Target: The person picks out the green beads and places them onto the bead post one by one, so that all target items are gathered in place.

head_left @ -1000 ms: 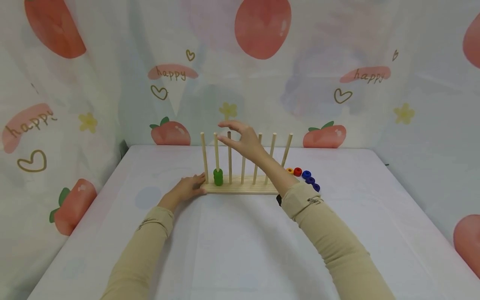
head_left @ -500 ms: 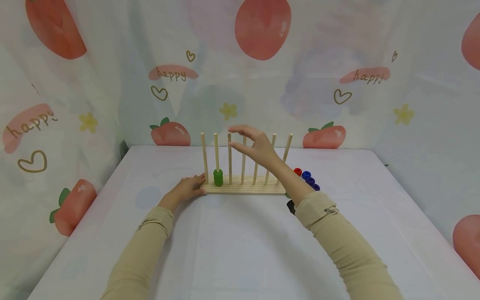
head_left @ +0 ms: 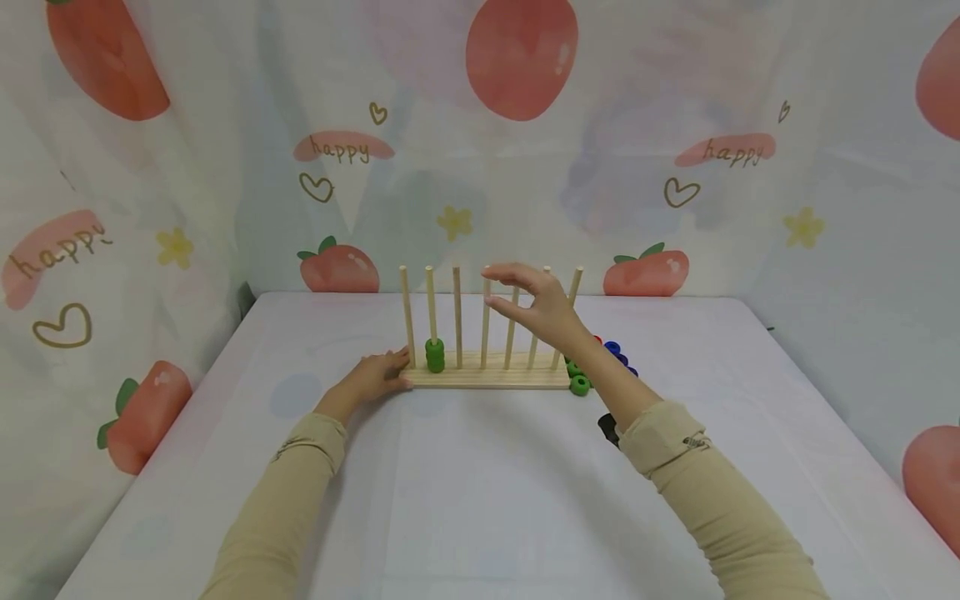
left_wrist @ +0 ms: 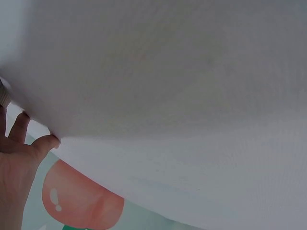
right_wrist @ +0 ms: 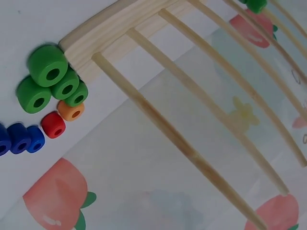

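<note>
A wooden base (head_left: pixel 487 379) carries a row of upright pegs. Green beads (head_left: pixel 435 356) are stacked on the second peg from the left. My left hand (head_left: pixel 367 379) holds the base's left end, thumb at the front corner and fingers farther back; in the left wrist view that hand (left_wrist: pixel 21 158) shows at the left edge. Raised over the row, my right hand (head_left: pixel 546 310) has thumb and forefinger apart near the top of the fourth peg (head_left: pixel 485 333), with nothing visible between them. It hides parts of the pegs farther right. The right wrist view shows pegs (right_wrist: pixel 192 153) but no hand.
Loose green beads (right_wrist: pixel 48 65) lie against the base's right end. An orange bead (right_wrist: pixel 71 111), a red bead (right_wrist: pixel 53 125) and several blue beads (right_wrist: pixel 19 138) lie beyond them. A patterned cloth (head_left: pixel 495 183) hangs behind the table (head_left: pixel 465 500).
My right hand has moved rightward along the peg tops, from the second to the third to the fourth, uncovering green beads at the right end. My left hand has stayed put.
</note>
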